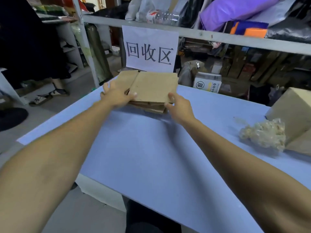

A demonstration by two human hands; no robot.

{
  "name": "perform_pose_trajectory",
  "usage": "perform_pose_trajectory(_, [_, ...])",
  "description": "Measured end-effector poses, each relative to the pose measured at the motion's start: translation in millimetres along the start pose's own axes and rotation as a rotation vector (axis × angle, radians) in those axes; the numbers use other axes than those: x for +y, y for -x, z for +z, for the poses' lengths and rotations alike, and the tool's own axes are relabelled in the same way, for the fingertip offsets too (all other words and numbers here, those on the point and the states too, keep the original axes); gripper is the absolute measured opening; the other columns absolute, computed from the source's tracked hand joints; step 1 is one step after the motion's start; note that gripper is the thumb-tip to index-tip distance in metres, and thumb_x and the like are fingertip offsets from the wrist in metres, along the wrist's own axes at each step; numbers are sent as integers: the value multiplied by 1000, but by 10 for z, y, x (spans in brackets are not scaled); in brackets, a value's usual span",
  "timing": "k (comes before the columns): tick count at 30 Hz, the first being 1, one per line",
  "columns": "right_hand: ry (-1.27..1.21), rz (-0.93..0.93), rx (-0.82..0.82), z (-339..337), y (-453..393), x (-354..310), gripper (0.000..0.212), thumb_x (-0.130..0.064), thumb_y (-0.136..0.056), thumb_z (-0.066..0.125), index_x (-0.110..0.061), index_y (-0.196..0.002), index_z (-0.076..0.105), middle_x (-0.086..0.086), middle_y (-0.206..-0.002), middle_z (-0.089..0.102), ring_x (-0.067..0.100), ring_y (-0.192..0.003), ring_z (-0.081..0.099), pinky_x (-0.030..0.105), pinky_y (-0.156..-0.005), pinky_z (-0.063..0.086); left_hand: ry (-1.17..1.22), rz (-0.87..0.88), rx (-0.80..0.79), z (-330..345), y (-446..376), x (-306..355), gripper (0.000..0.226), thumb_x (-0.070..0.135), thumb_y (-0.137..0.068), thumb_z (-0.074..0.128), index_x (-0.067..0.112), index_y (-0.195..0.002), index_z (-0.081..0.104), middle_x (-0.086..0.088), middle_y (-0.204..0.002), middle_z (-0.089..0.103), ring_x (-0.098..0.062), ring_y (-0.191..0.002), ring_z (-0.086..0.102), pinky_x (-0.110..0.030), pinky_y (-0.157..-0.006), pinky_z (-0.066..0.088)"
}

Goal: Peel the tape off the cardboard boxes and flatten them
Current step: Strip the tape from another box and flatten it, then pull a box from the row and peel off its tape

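At the tabletop's [151, 157] far edge, both hands, left hand [116, 96] and right hand [178, 106], clamp fingers on the flattened cardboard [151, 86], stacking it; next, probably fetch the unflattened box [292, 106].

Flat brown cardboard stack [151, 88]: plain tan, unprinted. Broad matte surface [151, 157]: uniform pale blue. White paper sign [150, 47]: three black characters. Crumpled tape wad [264, 135]: translucent beige. Unflattened cardboard box [292, 113]: plain tan. Shelf rail [218, 37]: grey. Folded purple plastic sheet [235, 9]: solid violet.
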State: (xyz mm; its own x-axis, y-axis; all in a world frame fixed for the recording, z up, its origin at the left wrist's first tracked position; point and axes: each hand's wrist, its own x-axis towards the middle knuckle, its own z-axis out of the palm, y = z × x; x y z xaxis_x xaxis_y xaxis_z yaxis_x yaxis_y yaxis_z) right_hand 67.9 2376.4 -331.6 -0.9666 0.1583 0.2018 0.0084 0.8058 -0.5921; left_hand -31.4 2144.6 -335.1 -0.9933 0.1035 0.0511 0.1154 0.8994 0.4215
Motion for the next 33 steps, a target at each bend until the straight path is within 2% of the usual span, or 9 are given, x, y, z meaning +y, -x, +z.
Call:
perform_pose_trajectory(4, [55,-27,-41,242,-90,-76,28,-19,-93,55,-10,-119,51,10,-117,61,35,-105,55,40,-79,47,-28,-2,189,240,108,86,50,58,-96,46,31,-138,49,-21,-149,27,-40,-138,17,-57,-111,25])
perform_pose_trajectory(7, [84,-4,-107,319,-149,-90,19,-15,-86,54,-15,-100,41,8,-113,54,32,-97,52,37,-70,42,13,32,94,316,109,58,55,48,-101,44,22,-149,38,-22,-150,28,-38,-139,21,-47,-114,21])
perform_pose_trajectory(11, [78,-6,-191,232,-112,4,46,-17,-89,53,-18,-133,43,10,-139,41,33,-118,50,37,-89,45,-67,80,11,211,53,-28,58,46,-100,47,26,-153,33,-15,-154,28,-38,-142,24,-46,-116,21])
perform_pose_trajectory(14, [52,23,-197,8,29,107,62,-19,-93,56,-18,-150,32,16,-160,21,30,-146,27,37,-109,33,-144,120,26,122,121,221,53,46,-99,46,23,-147,41,-16,-149,37,-40,-137,31,-48,-115,25])
perform_pose_trajectory(16, [77,47,-184,-214,165,236,67,-23,-94,57,-16,-154,28,14,-164,16,27,-151,17,38,-115,25,-173,183,7,142,234,513,50,44,-98,48,20,-142,46,-16,-143,44,-39,-133,36,-47,-113,28])
perform_pose_trajectory(19, [117,73,-80,-646,482,536,64,-25,-93,59,-14,-152,35,11,-161,28,27,-149,22,38,-117,23,-170,317,-23,359,487,1011,45,39,-96,51,16,-135,51,-14,-136,50,-38,-124,43,-43,-107,32])
perform_pose_trajectory(24, [248,118,202,-1544,1105,1150,46,-17,-92,57,-5,-136,54,12,-142,51,31,-138,36,34,-112,26,-115,530,-92,779,925,2127,50,37,-98,52,16,-143,48,-14,-146,47,-35,-133,40,-42,-110,32])
perform_pose_trajectory(29, [275,217,450,-2312,1573,1837,45,-19,-83,59,-2,-125,61,16,-132,55,34,-129,43,32,-109,27,3,717,-130,1088,1373,3314,51,36,-98,52,15,-145,45,-13,-145,47,-33,-136,37,-44,-108,36])
perform_pose_trajectory(33, [374,334,458,-2642,1678,2272,58,-30,-83,59,-6,-135,52,18,-142,46,36,-135,36,40,-112,28,62,782,-181,1307,1575,4020,55,39,-94,58,13,-140,47,-13,-138,54,-32,-133,42,-44,-101,43])
